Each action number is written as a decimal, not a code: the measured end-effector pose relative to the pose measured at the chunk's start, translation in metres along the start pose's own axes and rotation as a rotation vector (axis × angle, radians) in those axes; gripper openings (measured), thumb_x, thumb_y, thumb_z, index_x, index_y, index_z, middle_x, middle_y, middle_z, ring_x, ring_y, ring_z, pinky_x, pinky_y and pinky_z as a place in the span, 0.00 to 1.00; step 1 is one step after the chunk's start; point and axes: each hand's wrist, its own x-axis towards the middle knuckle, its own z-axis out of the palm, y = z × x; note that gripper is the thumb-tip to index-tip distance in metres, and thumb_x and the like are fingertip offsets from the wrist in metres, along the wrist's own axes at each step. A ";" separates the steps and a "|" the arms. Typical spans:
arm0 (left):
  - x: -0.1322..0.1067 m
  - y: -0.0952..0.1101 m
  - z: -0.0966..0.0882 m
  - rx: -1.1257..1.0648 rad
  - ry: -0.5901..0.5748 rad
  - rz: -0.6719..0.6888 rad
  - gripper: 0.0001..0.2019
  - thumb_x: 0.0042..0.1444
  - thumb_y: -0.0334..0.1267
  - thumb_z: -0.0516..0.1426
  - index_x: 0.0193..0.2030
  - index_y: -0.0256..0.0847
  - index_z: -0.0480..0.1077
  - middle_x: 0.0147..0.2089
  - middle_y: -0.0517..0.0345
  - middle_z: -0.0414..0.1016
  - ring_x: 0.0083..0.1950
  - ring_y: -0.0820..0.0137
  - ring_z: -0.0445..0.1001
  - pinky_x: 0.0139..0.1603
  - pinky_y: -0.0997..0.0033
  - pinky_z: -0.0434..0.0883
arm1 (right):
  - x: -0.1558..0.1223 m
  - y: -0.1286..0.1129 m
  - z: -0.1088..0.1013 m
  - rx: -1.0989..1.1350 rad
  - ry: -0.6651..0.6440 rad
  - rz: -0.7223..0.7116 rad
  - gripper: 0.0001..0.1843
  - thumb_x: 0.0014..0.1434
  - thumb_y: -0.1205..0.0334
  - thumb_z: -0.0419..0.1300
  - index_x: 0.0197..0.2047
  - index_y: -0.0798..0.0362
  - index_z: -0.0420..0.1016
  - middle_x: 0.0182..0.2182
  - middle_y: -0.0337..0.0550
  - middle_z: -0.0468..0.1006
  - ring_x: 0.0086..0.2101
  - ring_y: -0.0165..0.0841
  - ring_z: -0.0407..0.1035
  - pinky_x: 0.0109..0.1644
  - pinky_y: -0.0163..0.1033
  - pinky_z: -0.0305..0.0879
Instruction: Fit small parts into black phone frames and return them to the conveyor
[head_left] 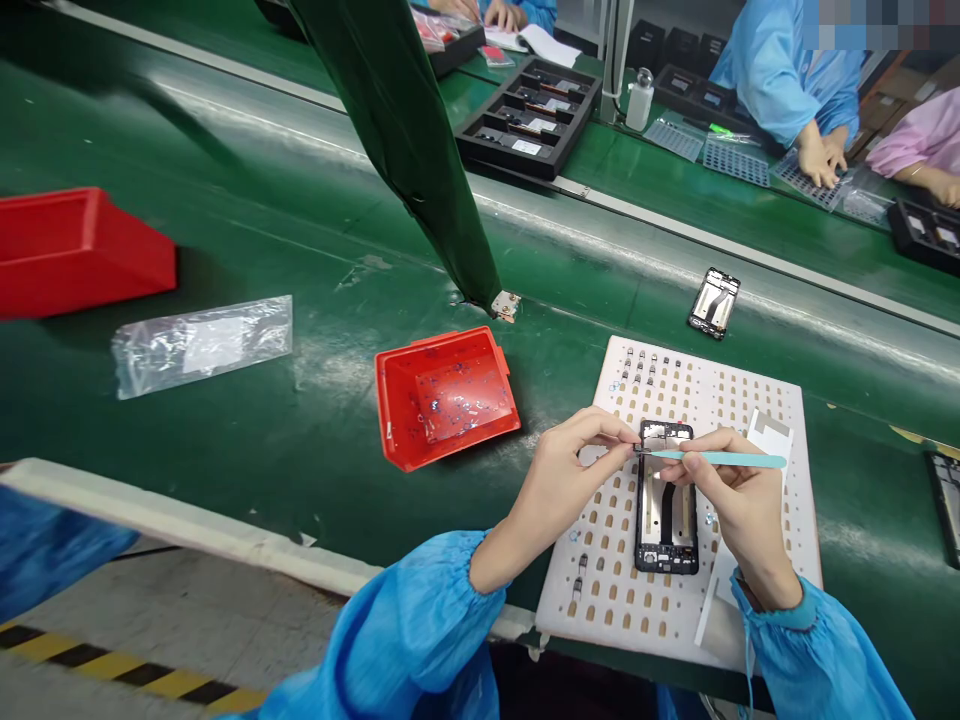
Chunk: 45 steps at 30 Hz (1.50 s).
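Note:
A black phone frame [666, 500] lies upright on a white perforated tray [600, 590] in front of me. My left hand [562, 480] is pinched at the frame's top left corner, on a tiny part I cannot make out. My right hand [731, 500] grips a thin teal tool [720, 459] like a pen. The tool's tip points left at that same corner. Several small dark parts sit in the tray's holes near its top left. Both my arms wear blue sleeves.
A small red bin [446, 395] stands left of the tray, a larger red bin [79, 250] at far left, a clear plastic bag [199, 342] between them. Another phone frame [714, 301] lies on the green belt. Black trays [529, 115] and other people's hands are beyond.

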 end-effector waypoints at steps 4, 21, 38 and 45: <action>-0.002 -0.002 0.004 -0.044 0.027 -0.070 0.03 0.65 0.31 0.63 0.40 0.40 0.80 0.43 0.56 0.82 0.43 0.68 0.82 0.49 0.68 0.81 | -0.005 0.001 0.004 -0.078 0.040 -0.083 0.09 0.66 0.52 0.75 0.42 0.47 0.86 0.33 0.46 0.88 0.34 0.46 0.87 0.40 0.47 0.88; -0.026 0.019 -0.115 1.109 0.337 0.329 0.09 0.71 0.40 0.59 0.38 0.44 0.76 0.46 0.56 0.79 0.50 0.55 0.80 0.47 0.49 0.75 | 0.021 0.018 -0.042 -0.155 0.155 0.024 0.18 0.60 0.44 0.78 0.38 0.48 0.83 0.31 0.46 0.88 0.35 0.47 0.86 0.44 0.51 0.87; 0.012 -0.009 -0.013 0.759 -0.315 0.473 0.14 0.75 0.29 0.52 0.61 0.40 0.72 0.56 0.48 0.80 0.56 0.58 0.77 0.54 0.56 0.79 | 0.035 0.028 -0.055 -0.221 0.071 0.072 0.20 0.59 0.41 0.76 0.38 0.50 0.82 0.33 0.47 0.87 0.36 0.45 0.86 0.43 0.47 0.86; 0.026 -0.033 0.013 0.740 -0.382 0.416 0.16 0.74 0.29 0.49 0.63 0.40 0.71 0.54 0.47 0.76 0.53 0.57 0.75 0.54 0.54 0.78 | 0.036 0.028 -0.053 -0.206 0.071 0.097 0.22 0.58 0.40 0.76 0.37 0.51 0.82 0.34 0.48 0.87 0.36 0.46 0.86 0.43 0.47 0.86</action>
